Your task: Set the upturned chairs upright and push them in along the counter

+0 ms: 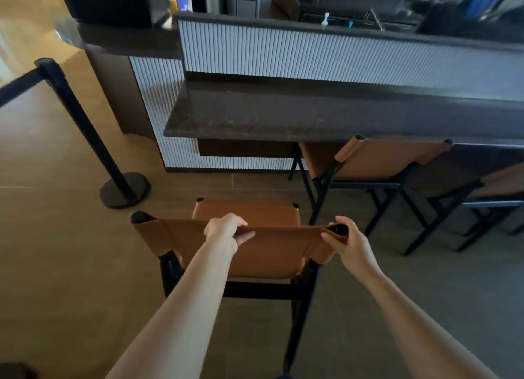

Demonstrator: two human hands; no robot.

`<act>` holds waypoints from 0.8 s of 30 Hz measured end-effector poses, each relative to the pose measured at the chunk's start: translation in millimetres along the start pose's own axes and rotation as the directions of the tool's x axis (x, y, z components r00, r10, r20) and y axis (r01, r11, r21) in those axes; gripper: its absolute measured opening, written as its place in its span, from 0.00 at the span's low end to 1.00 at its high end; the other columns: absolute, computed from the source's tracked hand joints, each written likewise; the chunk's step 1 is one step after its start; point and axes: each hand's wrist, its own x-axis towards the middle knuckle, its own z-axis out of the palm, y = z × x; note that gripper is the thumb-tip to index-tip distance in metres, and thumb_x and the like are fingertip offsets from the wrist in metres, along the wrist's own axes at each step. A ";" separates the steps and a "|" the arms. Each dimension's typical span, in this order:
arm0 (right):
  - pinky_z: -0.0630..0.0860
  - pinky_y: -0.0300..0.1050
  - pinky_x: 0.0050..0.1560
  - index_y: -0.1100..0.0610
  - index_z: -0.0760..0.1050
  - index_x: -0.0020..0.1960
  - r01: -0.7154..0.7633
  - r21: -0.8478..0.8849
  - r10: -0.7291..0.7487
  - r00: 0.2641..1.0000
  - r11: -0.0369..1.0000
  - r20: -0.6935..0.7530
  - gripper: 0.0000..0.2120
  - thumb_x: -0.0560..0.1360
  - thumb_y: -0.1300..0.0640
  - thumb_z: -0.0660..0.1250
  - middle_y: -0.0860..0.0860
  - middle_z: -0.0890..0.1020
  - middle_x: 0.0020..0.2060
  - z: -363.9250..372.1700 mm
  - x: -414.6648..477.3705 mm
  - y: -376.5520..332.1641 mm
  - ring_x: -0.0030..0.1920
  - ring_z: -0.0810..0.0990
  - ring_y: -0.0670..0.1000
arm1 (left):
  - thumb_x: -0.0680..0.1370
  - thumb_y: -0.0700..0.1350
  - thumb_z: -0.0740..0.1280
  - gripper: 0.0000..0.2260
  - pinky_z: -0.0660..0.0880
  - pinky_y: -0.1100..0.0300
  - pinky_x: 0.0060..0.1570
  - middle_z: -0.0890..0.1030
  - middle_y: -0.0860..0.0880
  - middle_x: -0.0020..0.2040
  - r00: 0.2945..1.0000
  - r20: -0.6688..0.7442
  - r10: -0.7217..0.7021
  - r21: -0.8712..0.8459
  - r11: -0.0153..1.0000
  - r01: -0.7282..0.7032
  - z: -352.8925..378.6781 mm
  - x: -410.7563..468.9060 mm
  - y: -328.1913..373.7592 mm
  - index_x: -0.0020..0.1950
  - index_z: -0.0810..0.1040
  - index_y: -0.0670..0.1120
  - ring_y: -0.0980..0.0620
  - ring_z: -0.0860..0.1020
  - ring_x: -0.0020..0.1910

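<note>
Tan chairs (263, 255), three; gripping hands (225, 231), two

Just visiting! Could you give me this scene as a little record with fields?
held chair: tan leather chair, upright, standing short of the counter
left hand: grips the backrest top edge, near the middle
right hand: grips the backrest's right corner
neighbouring chair: upright, seat tucked under the counter, to the right
barrier post: black, on the floor at left
left to do: probably push the held chair in
</note>
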 end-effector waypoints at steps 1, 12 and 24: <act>0.74 0.34 0.52 0.56 0.67 0.71 -0.022 -0.002 0.022 1.000 1.000 -0.012 0.27 0.76 0.53 0.71 0.43 0.78 0.51 -3.2 -4.5 5.2 0.52 0.79 0.41 | 0.72 0.24 0.65 0.25 0.82 0.47 0.39 0.71 0.36 0.54 1.000 -0.004 -0.016 0.009 1.000 0.016 4.8 0.7 -5.0 0.66 0.68 0.39 0.30 0.75 0.57; 0.72 0.33 0.50 0.57 0.69 0.70 -0.122 0.042 0.127 0.974 0.992 -0.186 0.29 0.73 0.52 0.74 0.47 0.79 0.52 5.8 -35.6 20.2 0.51 0.79 0.45 | 0.74 0.26 0.64 0.17 0.81 0.44 0.43 0.65 0.33 0.69 0.994 0.072 -0.083 -0.018 0.996 0.084 -4.4 -3.8 -21.8 0.61 0.70 0.38 0.28 0.70 0.64; 0.83 0.49 0.44 0.68 0.76 0.55 -0.458 0.768 0.644 0.761 0.447 0.078 0.18 0.77 0.51 0.68 0.62 0.84 0.48 63.5 -112.3 22.4 0.48 0.84 0.57 | 0.76 0.26 0.61 0.26 0.78 0.38 0.51 0.60 0.32 0.72 0.986 0.092 -0.139 -0.108 0.983 0.149 -40.4 -25.4 -64.9 0.73 0.63 0.38 0.24 0.64 0.67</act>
